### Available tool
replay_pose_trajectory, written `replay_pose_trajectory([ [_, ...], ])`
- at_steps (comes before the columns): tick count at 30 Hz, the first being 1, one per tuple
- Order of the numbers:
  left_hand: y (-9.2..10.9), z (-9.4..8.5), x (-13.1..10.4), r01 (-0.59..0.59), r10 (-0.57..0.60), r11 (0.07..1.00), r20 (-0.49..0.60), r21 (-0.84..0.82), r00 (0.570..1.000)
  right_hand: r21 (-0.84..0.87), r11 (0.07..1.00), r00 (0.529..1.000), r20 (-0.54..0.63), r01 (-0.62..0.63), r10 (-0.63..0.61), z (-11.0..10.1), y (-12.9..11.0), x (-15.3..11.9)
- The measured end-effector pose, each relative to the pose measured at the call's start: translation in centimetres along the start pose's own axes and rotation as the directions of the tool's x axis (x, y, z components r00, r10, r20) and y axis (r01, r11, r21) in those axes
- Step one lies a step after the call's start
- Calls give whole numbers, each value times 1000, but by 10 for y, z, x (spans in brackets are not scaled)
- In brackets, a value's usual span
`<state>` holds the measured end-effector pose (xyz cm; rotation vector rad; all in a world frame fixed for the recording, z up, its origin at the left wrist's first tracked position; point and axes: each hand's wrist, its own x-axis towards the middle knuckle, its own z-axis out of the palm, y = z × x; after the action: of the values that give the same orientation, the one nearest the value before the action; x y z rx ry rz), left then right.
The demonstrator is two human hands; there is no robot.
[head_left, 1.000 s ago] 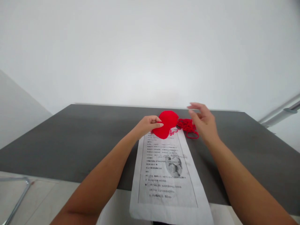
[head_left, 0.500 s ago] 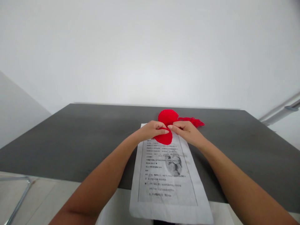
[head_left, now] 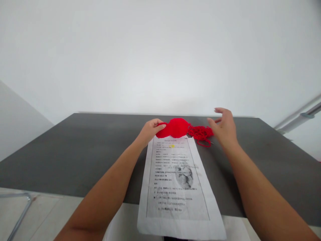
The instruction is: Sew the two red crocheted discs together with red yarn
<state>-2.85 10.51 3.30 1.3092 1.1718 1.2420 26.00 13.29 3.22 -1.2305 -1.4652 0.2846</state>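
My left hand point(head_left: 151, 131) pinches the left end of a red piece, seemingly crocheted, between thumb and fingers. It has a smaller rounded part at the left and a larger round part point(head_left: 178, 128) at the right, lying over the paper's top edge. Beside it, on the right, lies a loose tangle of red yarn point(head_left: 200, 132) with a loop at its near side. A thin pale tip point(head_left: 212, 143) pokes out there; what it belongs to is unclear. My right hand point(head_left: 224, 127) is raised just right of the yarn, fingers apart and holding nothing.
A long printed sheet of paper point(head_left: 175, 214) with an oval picture hangs over the near edge of the dark table point(head_left: 100, 144). Small yellow bits point(head_left: 172, 146) lie on it. Behind stands a white wall point(head_left: 160, 60). Metal tubing point(head_left: 21, 214) shows at lower left.
My right hand has let go of the red piece and moved right, opening. My left hand has shifted up and left, swinging the smaller red part leftward. The yellow bits and yarn loop now show.
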Motion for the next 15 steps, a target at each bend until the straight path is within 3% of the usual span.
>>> replay_pose_trajectory([
  [1,-1,7,-3,17,-17,1000,81,8,997,-14,999,999,31,30,-30,9,-10,-9],
  [3,-2,17,-8,29,-32,999,175,19,984,18,994,971,213,108,-110,24,-29,-26],
  [5,-3,22,-11,9,-18,999,229,38,973,171,978,886,427,117,-181,32,-42,-39],
  [7,-3,23,-13,-26,8,998,264,63,964,258,958,785,565,123,-252,36,-48,-45],
  [10,-4,24,-15,-50,19,995,331,87,943,208,960,678,681,185,-278,40,-47,-47],
  [12,-5,26,-17,-52,1,991,385,123,923,167,960,653,706,223,-275,42,-46,-47],
  [15,-5,28,-19,-69,-39,971,441,227,897,175,965,665,699,196,-262,43,-46,-47],
])
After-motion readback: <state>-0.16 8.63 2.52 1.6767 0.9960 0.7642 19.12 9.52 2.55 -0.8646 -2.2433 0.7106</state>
